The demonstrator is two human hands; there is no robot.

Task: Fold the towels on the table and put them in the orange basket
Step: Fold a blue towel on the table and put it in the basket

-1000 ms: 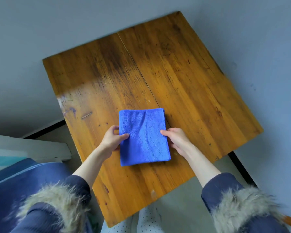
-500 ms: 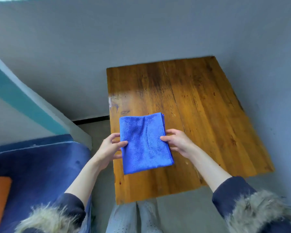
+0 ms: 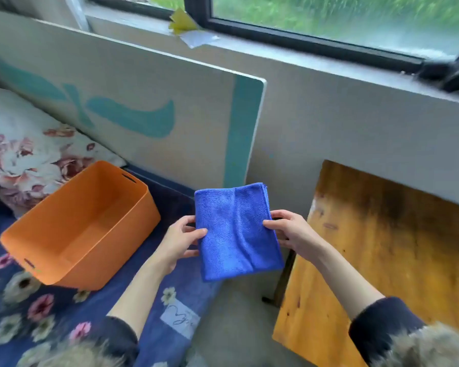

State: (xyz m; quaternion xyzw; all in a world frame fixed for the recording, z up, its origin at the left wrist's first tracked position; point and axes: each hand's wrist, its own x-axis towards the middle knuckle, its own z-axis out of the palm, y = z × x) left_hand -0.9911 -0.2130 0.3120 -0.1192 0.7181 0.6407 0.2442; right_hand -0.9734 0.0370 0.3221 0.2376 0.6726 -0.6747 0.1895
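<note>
Blue towel (image 3: 237, 230) is folded into a neat rectangle and held in the air, left hand (image 3: 179, 241) pinching its left edge and right hand (image 3: 293, 233) pinching the right, thumbs on top w/ fingers under. Orange basket (image 3: 80, 226) sits on the floral bedding (image 3: 45, 311) to the left of the grip and slightly beyond it, nothing visible inside (near corner hidden by its wall). Wooden table (image 3: 387, 255), right of the grip, shows no other towels in its visible part, so I'd judge folding done; only the drop into the basket is left.
</note>
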